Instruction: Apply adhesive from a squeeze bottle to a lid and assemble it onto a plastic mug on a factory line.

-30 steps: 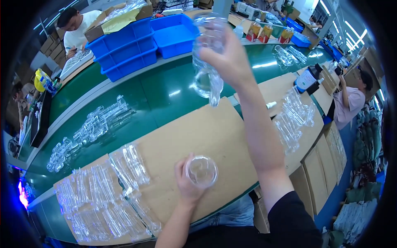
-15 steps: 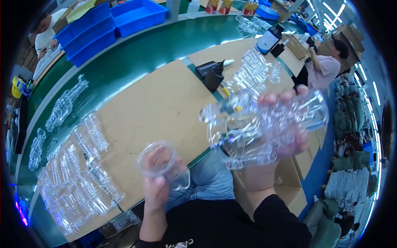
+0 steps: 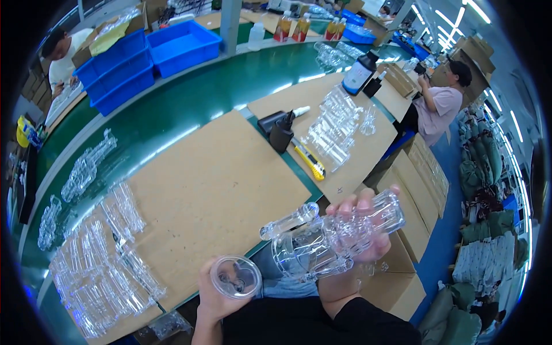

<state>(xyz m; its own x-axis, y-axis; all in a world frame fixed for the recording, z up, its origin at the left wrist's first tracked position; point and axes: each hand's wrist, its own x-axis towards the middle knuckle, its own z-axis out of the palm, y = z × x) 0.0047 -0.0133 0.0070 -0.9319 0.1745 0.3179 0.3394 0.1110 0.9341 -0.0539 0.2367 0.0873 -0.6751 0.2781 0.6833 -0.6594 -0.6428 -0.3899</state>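
Observation:
My left hand [image 3: 211,293] is closed around a clear round cup-shaped piece [image 3: 236,278], its circular rim turned up toward me. To the right, my right hand [image 3: 374,247] grips the narrower end of a large clear plastic assembly [image 3: 313,250], which lies tilted above my lap. Its wide cylinder, with thin tubes along both sides, points left toward the cup-shaped piece. A gap separates the two pieces. Through the clear plastic, some of my right fingers show, wrapped over the top and beneath.
Clear tubes [image 3: 103,259] lie in rows at left on cardboard [image 3: 213,184]; more clear parts [image 3: 336,123] lie further right. Nearby are a yellow cutter [image 3: 309,160], dark dropper bottles [image 3: 282,132] and a large bottle [image 3: 360,73]. Blue bins [image 3: 184,49] stand behind. Two people sit further off.
My right hand has brought the clear assembly down and left, nearer the cup-shaped piece. My left hand has lowered slightly with its piece. The view has shifted, uncovering the yellow cutter.

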